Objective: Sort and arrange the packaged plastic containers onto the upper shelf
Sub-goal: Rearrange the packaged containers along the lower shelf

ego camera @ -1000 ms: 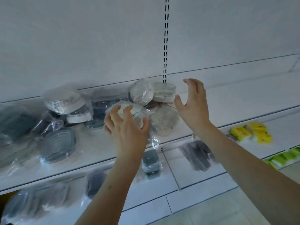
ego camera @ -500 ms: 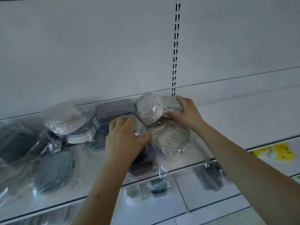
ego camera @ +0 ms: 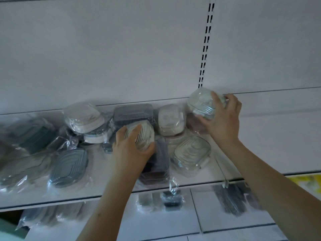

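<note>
Your left hand (ego camera: 129, 150) is gripping a clear wrapped container with a ribbed lid (ego camera: 141, 135), fingers curled over its top and thumb hooked under its right edge; the pack is lying on the upper shelf (ego camera: 104, 181) among other packs, directly ahead of your palm. Your right hand (ego camera: 224, 117) is curling around a second clear wrapped container (ego camera: 202, 103), which is sitting tilted at the back of the shelf against the rear panel, just below the slotted upright (ego camera: 205, 49); the fingers are wrapping its right side and the thumb is pressing its lower front.

To the left, blue-grey lidded packs (ego camera: 69, 166) are lying flat in loose plastic film, and a white-lidded pack (ego camera: 83, 117) is leaning on the pile behind them. Between your hands, a pale square pack (ego camera: 171, 119) is standing on edge, a dark grey pack (ego camera: 132, 113) is resting behind your left grip, and a clear ribbed-lid pack (ego camera: 191, 153) is lying tilted near the front edge. The shelf and back panel are white. Below, a lower shelf (ego camera: 217, 221) is carrying more wrapped dark packs, blurred.
</note>
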{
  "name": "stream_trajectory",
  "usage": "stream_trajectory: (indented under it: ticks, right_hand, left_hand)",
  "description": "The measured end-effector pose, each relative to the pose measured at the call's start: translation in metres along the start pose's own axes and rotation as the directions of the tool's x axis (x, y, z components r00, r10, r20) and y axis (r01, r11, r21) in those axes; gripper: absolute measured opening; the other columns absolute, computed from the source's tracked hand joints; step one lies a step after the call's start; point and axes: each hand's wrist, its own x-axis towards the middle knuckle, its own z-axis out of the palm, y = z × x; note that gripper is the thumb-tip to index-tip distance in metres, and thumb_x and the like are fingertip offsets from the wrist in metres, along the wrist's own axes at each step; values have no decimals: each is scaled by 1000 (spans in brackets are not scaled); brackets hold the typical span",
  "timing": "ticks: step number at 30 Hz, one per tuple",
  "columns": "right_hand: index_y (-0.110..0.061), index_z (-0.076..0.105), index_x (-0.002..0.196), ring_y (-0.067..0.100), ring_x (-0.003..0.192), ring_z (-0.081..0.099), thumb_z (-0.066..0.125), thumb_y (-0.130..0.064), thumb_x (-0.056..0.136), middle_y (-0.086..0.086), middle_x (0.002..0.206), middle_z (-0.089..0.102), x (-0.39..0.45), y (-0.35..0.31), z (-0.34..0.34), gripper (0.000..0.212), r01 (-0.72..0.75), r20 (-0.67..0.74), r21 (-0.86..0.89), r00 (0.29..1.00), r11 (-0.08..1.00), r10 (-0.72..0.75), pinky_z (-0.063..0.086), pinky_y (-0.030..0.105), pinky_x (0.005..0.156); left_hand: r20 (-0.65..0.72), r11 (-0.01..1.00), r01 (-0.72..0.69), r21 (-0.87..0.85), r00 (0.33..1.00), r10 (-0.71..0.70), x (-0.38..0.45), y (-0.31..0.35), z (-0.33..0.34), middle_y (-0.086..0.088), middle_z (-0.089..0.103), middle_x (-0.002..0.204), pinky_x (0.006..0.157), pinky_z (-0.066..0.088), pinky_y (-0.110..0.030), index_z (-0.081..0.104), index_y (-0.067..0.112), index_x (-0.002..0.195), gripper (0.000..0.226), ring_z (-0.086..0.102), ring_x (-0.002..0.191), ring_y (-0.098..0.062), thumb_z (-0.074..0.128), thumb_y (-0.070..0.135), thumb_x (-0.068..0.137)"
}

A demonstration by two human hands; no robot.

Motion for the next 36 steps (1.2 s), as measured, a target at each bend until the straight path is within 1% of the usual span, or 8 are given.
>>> stream_trajectory:
  ticks: [5, 8, 10, 14, 20, 24, 32, 36]
  right_hand:
    - [-24, 49, 144, 34, 123, 38, 82, -56, 72, 15, 136, 39, 0, 11, -30, 86, -17, -101, 148, 994, 989, 32, 39, 30, 89]
    - [-22, 49, 145, 31, 122, 41, 76, -65, 76, 14, 136, 42, -11, 13, -41, 85, 65, -150, 171, 988, 983, -40, 45, 36, 95]
    - [-19, 50, 145, 30, 122, 42, 71, -69, 78, 16, 135, 43, -21, 8, -45, 86, 114, -158, 205, 984, 972, -82, 45, 42, 100]
    - [-19, 47, 148, 29, 126, 42, 73, -64, 79, 19, 137, 42, -44, -9, -46, 87, 140, -96, 340, 989, 930, -113, 41, 31, 104]
    - [-12, 50, 146, 34, 125, 43, 81, -55, 78, 26, 132, 43, -81, -48, -41, 86, 214, -102, 484, 977, 849, -188, 41, 37, 108]
    - [-10, 51, 144, 32, 124, 40, 80, -56, 78, 27, 131, 43, -106, -86, -40, 85, 252, -89, 524, 966, 813, -242, 39, 34, 107]
    - [-11, 50, 144, 37, 125, 42, 78, -57, 79, 25, 133, 39, -187, -181, -26, 84, 259, -9, 618, 946, 743, -323, 44, 50, 105]
    - [-12, 49, 145, 34, 123, 43, 76, -58, 80, 18, 134, 39, -251, -234, -5, 84, 275, 24, 622, 929, 733, -369, 35, 29, 112]
  left_hand:
    - [-168, 988, -139, 69, 974, 149, -18, 8, 0, -2, 37, 153, 103, 45, -45, 58, 27, 138, 66, 44, 135, -31, 81, 35, 77]
    - [-225, 973, -207, 97, 948, 224, -30, 12, -4, -3, 36, 154, 104, 47, -49, 58, 24, 139, 67, 43, 136, -30, 83, 33, 77]
    - [-266, 974, -207, 97, 937, 226, -40, 14, -7, -1, 34, 154, 101, 50, -51, 56, 26, 140, 69, 44, 136, -27, 83, 32, 77]
    - [-326, 972, -190, 137, 918, 225, -63, 17, -20, 4, 30, 155, 90, 56, -50, 51, 33, 143, 72, 41, 137, -26, 82, 33, 78]
    - [-361, 970, -145, 197, 909, 210, -107, -2, -43, -5, 30, 156, 102, 44, -37, 35, 11, 152, 96, 33, 143, -20, 85, 33, 72]
    - [-349, 978, -64, 200, 928, 133, -141, -26, -63, -3, 27, 156, 102, 42, -35, 24, 13, 157, 111, 33, 144, -20, 87, 40, 69]
    - [-391, 979, -63, 196, 910, 136, -193, -107, -134, 3, 28, 157, 93, 42, -18, 35, 22, 152, 95, 37, 140, -15, 75, 60, 74]
    - [-354, 978, -40, 206, 929, 113, -224, -183, -175, -2, 31, 157, 90, 51, -28, 37, 16, 151, 98, 33, 140, -8, 85, 43, 70]
